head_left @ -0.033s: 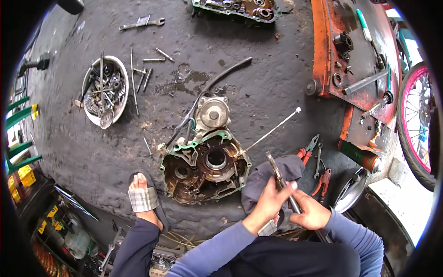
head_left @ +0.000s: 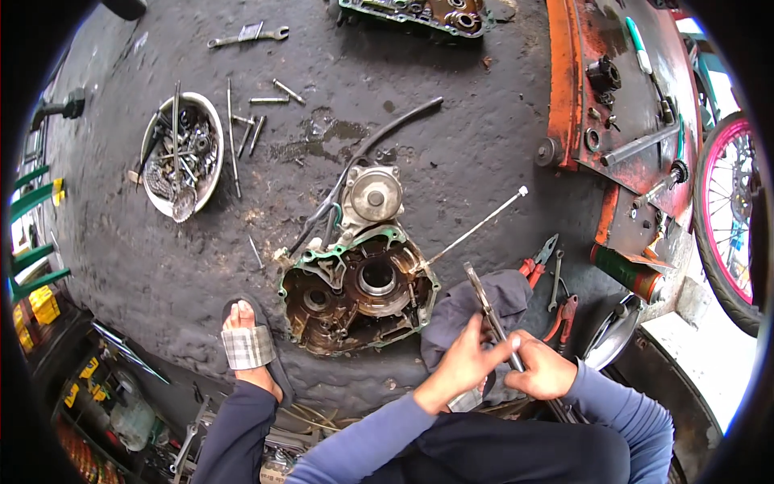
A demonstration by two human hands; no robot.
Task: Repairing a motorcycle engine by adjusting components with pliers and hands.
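Note:
A slim, shiny metal rod-shaped tool (head_left: 481, 294) slants up and left between my hands; its exact kind is unclear. My right hand (head_left: 546, 367) is closed round its lower end, thumb against the shaft. My left hand (head_left: 465, 360) touches the middle, thumb laid across the shaft and fingers curled beside it. Behind them lies a dark grey cloth (head_left: 512, 300) on the floor. Left of the cloth sits an opened engine crankcase half (head_left: 360, 294), oily inside, with green gasket remains along its rim. A thin pale rod (head_left: 476, 226) leans out from its right side.
A white bowl (head_left: 216, 173) of small metal parts stands at the left, with loose bolts (head_left: 268, 100) and a spanner (head_left: 248, 37) nearby. Red-handled pliers (head_left: 534, 270) lie right of the cloth. An orange metal stand (head_left: 562, 89) holds tools. Another engine casing (head_left: 411, 18) sits far back.
My left hand has shifted slightly left, its fingers a little looser around the metal tool. My right hand and the tool look nearly unmoved.

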